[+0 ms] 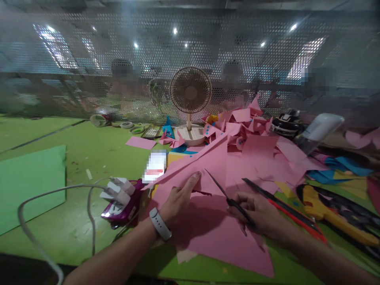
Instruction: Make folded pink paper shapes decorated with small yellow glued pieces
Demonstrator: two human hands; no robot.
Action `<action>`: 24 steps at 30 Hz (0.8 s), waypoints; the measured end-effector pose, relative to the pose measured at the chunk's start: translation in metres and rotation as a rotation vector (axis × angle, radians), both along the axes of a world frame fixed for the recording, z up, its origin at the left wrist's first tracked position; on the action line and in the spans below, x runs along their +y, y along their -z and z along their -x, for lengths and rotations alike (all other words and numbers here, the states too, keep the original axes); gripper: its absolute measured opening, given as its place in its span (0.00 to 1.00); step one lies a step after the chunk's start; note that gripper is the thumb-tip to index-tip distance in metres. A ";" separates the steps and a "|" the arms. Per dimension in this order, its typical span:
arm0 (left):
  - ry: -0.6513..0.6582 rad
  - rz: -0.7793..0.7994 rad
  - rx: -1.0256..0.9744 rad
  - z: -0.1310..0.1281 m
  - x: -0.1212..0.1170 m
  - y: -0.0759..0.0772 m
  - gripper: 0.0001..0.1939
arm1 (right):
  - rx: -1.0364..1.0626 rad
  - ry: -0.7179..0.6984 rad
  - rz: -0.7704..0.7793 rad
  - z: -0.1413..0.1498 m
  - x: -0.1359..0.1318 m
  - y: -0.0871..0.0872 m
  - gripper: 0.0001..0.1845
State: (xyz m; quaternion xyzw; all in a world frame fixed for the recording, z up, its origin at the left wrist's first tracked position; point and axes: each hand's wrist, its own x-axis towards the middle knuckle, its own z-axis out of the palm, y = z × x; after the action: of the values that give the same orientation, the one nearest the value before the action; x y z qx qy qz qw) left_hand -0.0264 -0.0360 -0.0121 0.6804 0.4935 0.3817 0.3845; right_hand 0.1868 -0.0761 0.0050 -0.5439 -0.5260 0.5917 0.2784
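Observation:
My left hand (181,198), with a white band on its wrist, is closed on a sheet of pink paper (208,176), thumb on top and the other fingers hidden beneath. In my right hand (249,208) is a pair of scissors (221,188) with black handles, its blades pointing up and left over the pink paper. Another large pink sheet (225,241) lies under both hands. Just right of the scissors rests a red and black utility knife (285,209).
A small fan (190,93) stands at the back beside a heap of pink paper scraps (237,122). On the left are a purple power strip (121,209) with white plugs and a cable, a phone (154,166) and a green sheet (32,186). A yellow-handled tool (335,217) lies right.

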 end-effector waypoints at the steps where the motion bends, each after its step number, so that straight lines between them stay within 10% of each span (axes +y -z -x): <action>1: 0.002 -0.004 0.013 0.000 -0.001 0.000 0.21 | -0.002 -0.002 0.007 0.000 0.000 0.000 0.23; 24: 0.106 0.002 -0.022 -0.004 -0.005 -0.004 0.21 | 0.081 -0.018 -0.007 -0.003 -0.003 0.017 0.20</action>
State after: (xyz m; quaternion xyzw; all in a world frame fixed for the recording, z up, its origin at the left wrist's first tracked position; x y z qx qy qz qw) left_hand -0.0227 -0.0413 -0.0084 0.7012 0.4527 0.3676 0.4101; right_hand 0.1900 -0.0786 -0.0116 -0.5137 -0.5214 0.6138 0.2958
